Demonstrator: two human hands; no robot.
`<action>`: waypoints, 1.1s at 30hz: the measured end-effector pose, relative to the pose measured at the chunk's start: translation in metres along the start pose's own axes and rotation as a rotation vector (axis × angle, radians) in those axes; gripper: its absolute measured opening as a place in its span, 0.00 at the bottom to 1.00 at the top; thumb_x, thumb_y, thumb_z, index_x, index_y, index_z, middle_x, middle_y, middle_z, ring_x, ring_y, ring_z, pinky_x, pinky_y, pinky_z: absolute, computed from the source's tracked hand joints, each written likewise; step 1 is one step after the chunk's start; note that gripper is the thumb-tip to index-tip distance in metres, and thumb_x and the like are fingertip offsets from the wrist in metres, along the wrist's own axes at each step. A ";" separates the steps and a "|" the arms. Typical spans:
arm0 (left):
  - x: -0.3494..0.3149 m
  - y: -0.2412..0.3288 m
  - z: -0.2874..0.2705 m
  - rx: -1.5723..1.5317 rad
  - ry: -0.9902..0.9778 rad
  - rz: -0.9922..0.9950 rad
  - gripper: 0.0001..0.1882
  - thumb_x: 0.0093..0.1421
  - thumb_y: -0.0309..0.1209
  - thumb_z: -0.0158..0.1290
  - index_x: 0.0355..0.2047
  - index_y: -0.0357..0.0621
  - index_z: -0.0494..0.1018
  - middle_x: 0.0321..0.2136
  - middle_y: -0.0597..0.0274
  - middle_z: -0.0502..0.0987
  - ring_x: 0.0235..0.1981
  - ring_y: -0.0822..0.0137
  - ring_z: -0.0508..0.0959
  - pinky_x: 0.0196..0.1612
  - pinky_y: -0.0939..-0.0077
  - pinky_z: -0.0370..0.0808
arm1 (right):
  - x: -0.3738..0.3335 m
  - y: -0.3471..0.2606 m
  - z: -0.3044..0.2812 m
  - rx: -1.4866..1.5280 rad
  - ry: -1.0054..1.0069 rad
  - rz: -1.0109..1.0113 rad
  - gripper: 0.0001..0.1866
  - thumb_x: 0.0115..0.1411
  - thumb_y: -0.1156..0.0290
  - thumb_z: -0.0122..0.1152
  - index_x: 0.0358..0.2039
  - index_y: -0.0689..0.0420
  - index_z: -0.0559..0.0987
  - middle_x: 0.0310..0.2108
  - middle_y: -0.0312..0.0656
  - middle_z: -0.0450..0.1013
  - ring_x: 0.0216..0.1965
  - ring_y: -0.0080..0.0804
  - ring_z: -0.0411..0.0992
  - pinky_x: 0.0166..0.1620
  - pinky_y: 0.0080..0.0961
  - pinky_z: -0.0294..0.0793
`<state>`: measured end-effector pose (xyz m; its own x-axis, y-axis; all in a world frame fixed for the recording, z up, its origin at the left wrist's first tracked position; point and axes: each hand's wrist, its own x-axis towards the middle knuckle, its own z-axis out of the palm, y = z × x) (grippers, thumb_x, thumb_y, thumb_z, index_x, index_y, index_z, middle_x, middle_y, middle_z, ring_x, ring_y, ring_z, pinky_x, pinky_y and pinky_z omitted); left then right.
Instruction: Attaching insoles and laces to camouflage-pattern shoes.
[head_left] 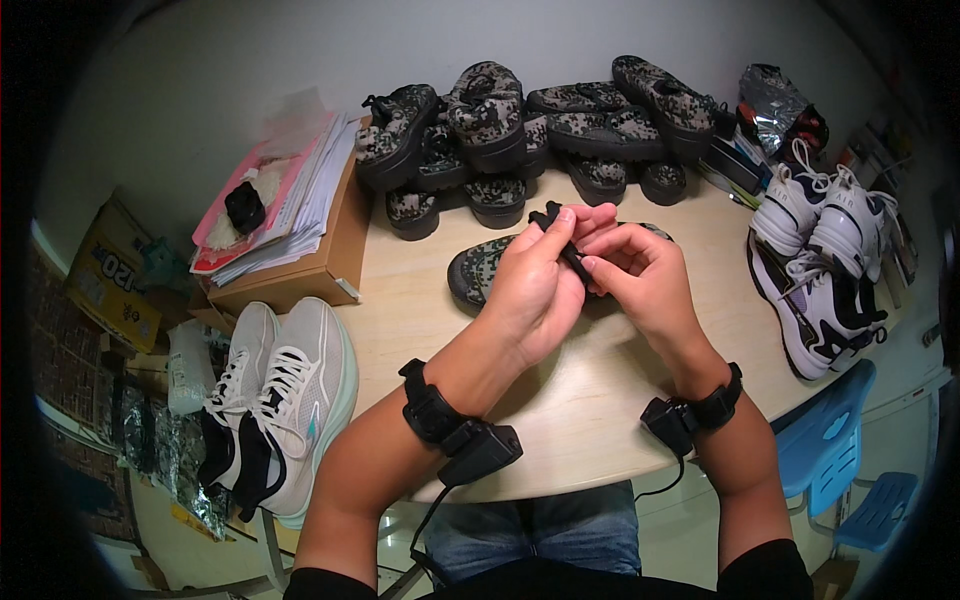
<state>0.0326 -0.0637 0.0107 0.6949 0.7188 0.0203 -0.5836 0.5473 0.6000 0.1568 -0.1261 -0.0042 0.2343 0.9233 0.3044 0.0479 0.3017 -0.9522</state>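
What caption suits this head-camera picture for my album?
Left hand and right hand hold a small black item near a camouflage shoe.

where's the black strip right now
In the head view, the black strip is at centre, in the left hand with the right hand against it, over a camo shoe.

Far shoes show pixelated camouflage in grey and black; the centre shoe is also camouflage. The held strip is black. Left sneakers are pale grey edged in mint; right sneakers, white and black; chair, blue.
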 end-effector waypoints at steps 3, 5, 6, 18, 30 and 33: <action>0.003 -0.002 -0.002 -0.072 -0.018 0.009 0.12 0.69 0.33 0.38 0.41 0.37 0.66 0.47 0.48 0.72 0.51 0.59 0.70 0.58 0.63 0.66 | -0.001 -0.002 -0.001 -0.011 -0.010 -0.028 0.05 0.56 0.80 0.59 0.34 0.64 0.76 0.31 0.37 0.75 0.31 0.18 0.72 0.35 0.16 0.73; 0.003 -0.002 -0.003 -0.096 -0.021 0.021 0.11 0.69 0.33 0.37 0.40 0.38 0.66 0.46 0.48 0.72 0.51 0.58 0.70 0.58 0.62 0.66 | -0.002 -0.004 0.001 0.004 -0.024 -0.030 0.05 0.56 0.81 0.59 0.34 0.64 0.76 0.32 0.36 0.75 0.32 0.18 0.73 0.36 0.16 0.73; 0.004 -0.002 -0.003 -0.106 -0.024 0.030 0.11 0.69 0.33 0.37 0.40 0.38 0.66 0.46 0.48 0.72 0.52 0.57 0.70 0.59 0.62 0.66 | -0.003 -0.004 0.000 0.004 -0.024 -0.030 0.05 0.56 0.81 0.59 0.34 0.64 0.76 0.32 0.36 0.75 0.32 0.18 0.73 0.36 0.16 0.73; 0.001 -0.001 -0.002 -0.063 0.003 0.064 0.10 0.69 0.34 0.37 0.42 0.38 0.61 0.38 0.47 0.74 0.50 0.56 0.71 0.55 0.60 0.68 | -0.005 0.000 0.002 -0.159 -0.074 -0.193 0.05 0.53 0.81 0.62 0.32 0.65 0.78 0.32 0.37 0.74 0.33 0.19 0.72 0.37 0.16 0.72; 0.005 0.004 -0.014 -0.071 0.014 0.061 0.11 0.70 0.36 0.35 0.42 0.42 0.60 0.24 0.62 0.69 0.42 0.58 0.72 0.53 0.58 0.67 | -0.005 -0.002 0.004 -0.178 0.020 -0.189 0.05 0.53 0.81 0.60 0.31 0.65 0.75 0.29 0.39 0.75 0.28 0.20 0.73 0.34 0.17 0.73; 0.006 0.013 -0.010 -0.057 0.104 0.040 0.12 0.70 0.39 0.33 0.38 0.46 0.62 0.19 0.68 0.64 0.30 0.64 0.69 0.48 0.62 0.69 | -0.002 -0.006 -0.002 -0.300 0.065 -0.156 0.05 0.51 0.81 0.60 0.29 0.65 0.74 0.24 0.38 0.74 0.25 0.19 0.72 0.31 0.17 0.72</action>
<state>0.0251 -0.0482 0.0108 0.6250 0.7795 -0.0411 -0.6351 0.5384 0.5538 0.1582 -0.1308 0.0010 0.2627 0.8513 0.4542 0.3694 0.3461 -0.8624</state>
